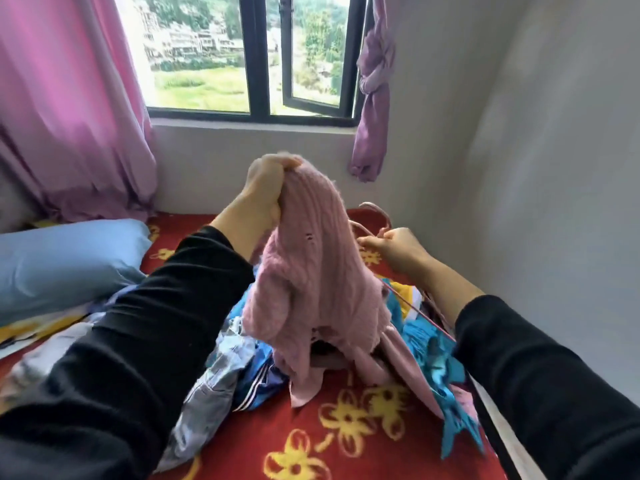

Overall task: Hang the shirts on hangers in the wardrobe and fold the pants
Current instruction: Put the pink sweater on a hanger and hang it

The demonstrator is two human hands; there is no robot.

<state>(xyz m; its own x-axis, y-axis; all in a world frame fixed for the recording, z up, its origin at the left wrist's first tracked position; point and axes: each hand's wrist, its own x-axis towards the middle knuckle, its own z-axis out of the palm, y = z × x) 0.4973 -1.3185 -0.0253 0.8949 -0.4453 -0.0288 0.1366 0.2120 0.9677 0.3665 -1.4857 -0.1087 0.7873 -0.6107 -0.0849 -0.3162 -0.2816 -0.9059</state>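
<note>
1. Where the bed's near edge runs out of view, a red blanket [346, 448] with yellow flowers covers the mattress.
2. A pile of clothes [221, 368] (grey plaid, blue with white stripes, turquoise) lies in the middle of the bed and spreads toward the right edge.
3. Over that pile hangs the pink sweater [311, 271], its lower end and a sleeve trailing onto the blanket.
4. The left hand [263, 192] holds the sweater up by its top, fingers curled tight round a bunch of the knit.
5. The right hand [394, 247], lower and just right of the sweater, pinches a pink hanger [379, 209] between thumb and fingertips near the bed's right edge.
6. A blue pillow [62, 261] lies toward the far left corner.
7. Beyond the far edge stands a window [256, 57], one pane ajar, with a pink curtain [69, 109] on its left.
</note>
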